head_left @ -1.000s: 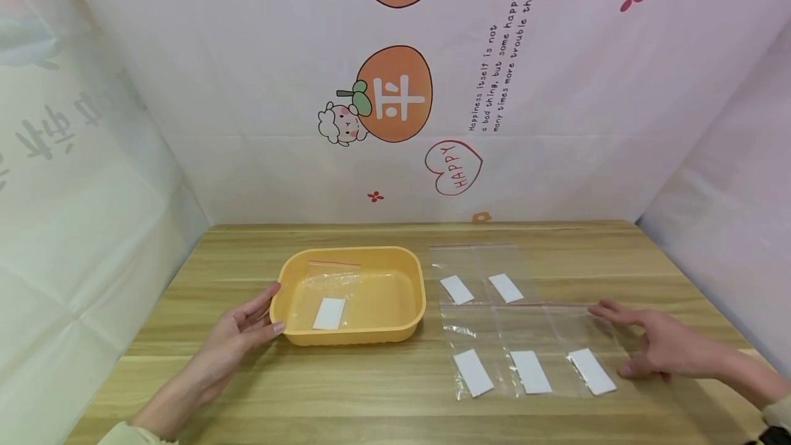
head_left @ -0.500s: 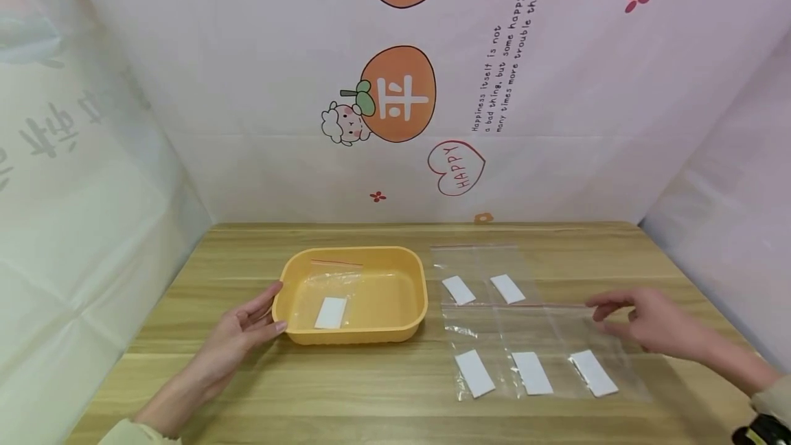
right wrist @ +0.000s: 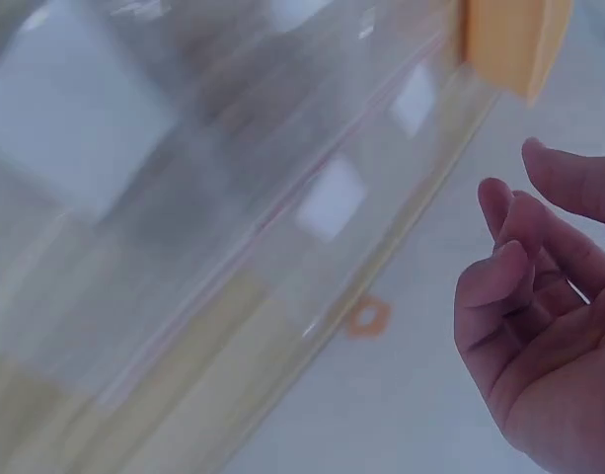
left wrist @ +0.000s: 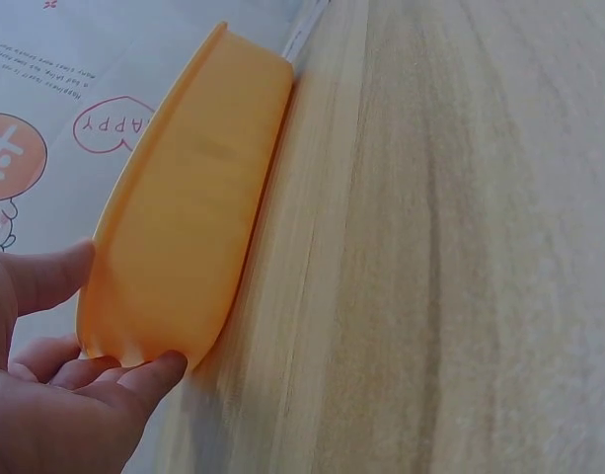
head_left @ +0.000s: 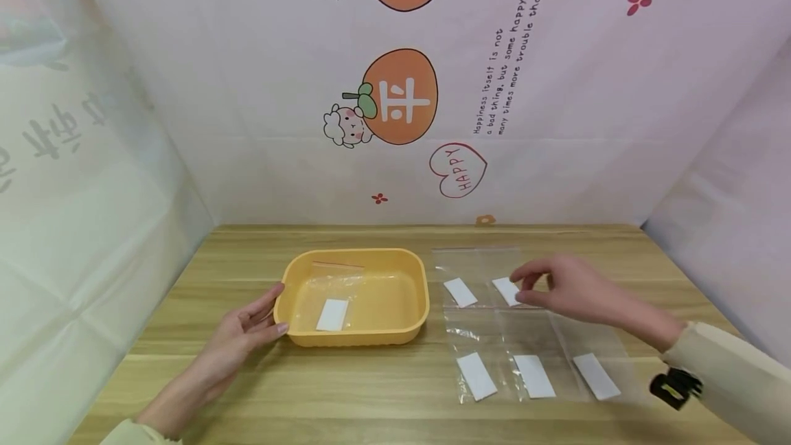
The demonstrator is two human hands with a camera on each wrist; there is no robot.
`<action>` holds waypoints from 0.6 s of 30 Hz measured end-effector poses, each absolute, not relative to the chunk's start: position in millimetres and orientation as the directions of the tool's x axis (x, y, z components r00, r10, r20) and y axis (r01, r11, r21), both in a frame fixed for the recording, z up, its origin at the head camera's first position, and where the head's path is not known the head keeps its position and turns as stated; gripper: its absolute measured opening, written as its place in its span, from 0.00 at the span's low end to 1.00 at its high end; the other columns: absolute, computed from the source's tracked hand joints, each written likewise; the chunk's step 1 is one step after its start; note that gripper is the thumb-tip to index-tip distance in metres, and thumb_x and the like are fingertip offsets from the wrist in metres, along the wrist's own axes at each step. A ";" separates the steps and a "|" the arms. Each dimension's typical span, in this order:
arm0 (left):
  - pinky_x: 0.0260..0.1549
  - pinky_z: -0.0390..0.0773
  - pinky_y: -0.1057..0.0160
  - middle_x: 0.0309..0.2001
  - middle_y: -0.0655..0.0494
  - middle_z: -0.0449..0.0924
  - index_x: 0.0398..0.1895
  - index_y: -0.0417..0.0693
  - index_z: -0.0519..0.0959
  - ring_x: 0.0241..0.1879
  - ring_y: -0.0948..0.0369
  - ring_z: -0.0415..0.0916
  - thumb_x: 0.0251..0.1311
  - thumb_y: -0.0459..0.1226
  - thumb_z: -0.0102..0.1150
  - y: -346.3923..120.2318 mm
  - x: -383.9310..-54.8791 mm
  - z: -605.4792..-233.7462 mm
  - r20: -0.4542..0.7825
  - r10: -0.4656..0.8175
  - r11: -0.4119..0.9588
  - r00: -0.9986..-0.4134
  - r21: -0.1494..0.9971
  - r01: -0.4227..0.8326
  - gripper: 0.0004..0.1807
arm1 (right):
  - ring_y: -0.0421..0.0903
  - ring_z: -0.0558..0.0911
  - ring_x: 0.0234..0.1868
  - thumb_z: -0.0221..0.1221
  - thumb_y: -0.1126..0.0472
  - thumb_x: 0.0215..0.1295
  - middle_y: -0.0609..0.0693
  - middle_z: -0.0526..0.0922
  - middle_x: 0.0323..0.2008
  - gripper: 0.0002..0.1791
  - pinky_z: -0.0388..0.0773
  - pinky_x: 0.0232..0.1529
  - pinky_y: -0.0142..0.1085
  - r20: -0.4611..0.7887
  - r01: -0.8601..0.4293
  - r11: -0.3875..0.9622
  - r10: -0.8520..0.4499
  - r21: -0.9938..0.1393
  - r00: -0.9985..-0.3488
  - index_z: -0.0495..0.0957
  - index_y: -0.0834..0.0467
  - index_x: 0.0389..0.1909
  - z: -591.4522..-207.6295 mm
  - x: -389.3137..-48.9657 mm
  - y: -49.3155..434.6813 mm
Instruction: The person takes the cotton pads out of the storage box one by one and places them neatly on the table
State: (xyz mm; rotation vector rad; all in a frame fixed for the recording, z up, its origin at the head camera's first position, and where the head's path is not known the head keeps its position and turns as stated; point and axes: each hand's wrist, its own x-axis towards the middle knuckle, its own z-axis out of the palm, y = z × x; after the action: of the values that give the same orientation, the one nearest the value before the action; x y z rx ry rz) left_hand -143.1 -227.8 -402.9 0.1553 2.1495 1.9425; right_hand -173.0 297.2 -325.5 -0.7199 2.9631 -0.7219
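Note:
A yellow plastic basin [head_left: 346, 339] stands left of centre on the table. My left hand [head_left: 241, 338] grips its left end, the thumb and fingers [left wrist: 164, 370] around the corner in the left wrist view. Inside the basin lies a clear zip bag with a white rectangular piece [head_left: 332, 314]. To the right, three clear zip bags [head_left: 488, 334] lie in a front row and two more bags [head_left: 478, 261] behind, each with a white piece. Above the back right bag hovers my right hand [head_left: 571, 290], fingers loosely bent and holding nothing in the right wrist view.
The wooden table [head_left: 296, 404] reaches back to a printed white sheet [head_left: 272, 177] hung as a wall. More sheeting stands along the left and right sides. The front bags overlap the lower edge of the back ones.
My right hand has left the front right bag, lifting and moving left and back over the back row. My left hand has stayed on the basin, and the bags keep their places.

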 end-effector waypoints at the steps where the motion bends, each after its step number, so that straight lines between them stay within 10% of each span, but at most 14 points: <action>1: 0.63 0.66 0.73 0.84 0.45 0.42 0.84 0.37 0.51 0.81 0.44 0.42 0.71 0.33 0.65 -227.9 -142.6 -402.7 -0.108 0.240 0.111 -0.965 0.990 -0.083 0.45 | 0.37 0.71 0.23 0.73 0.58 0.64 0.38 0.87 0.35 0.14 0.70 0.23 0.33 0.100 -0.437 0.782 -0.442 -0.444 -0.892 0.89 0.56 0.49 -324.3 -175.2 289.7; 18: 0.66 0.64 0.69 0.85 0.45 0.41 0.85 0.41 0.51 0.81 0.42 0.42 0.72 0.34 0.65 -226.9 -140.9 -403.9 -0.124 0.237 0.127 -0.963 0.987 -0.096 0.45 | 0.41 0.80 0.26 0.71 0.59 0.66 0.40 0.86 0.34 0.15 0.77 0.25 0.33 0.046 -0.488 0.678 -0.559 -0.549 -0.828 0.89 0.58 0.52 -319.9 -216.2 174.6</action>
State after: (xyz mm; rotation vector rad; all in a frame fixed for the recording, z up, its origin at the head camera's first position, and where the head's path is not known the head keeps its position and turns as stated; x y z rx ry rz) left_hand -140.9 -226.9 -403.9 0.1393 2.1546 1.9178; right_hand -216.2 174.6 -319.9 -0.8652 2.7617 -0.8482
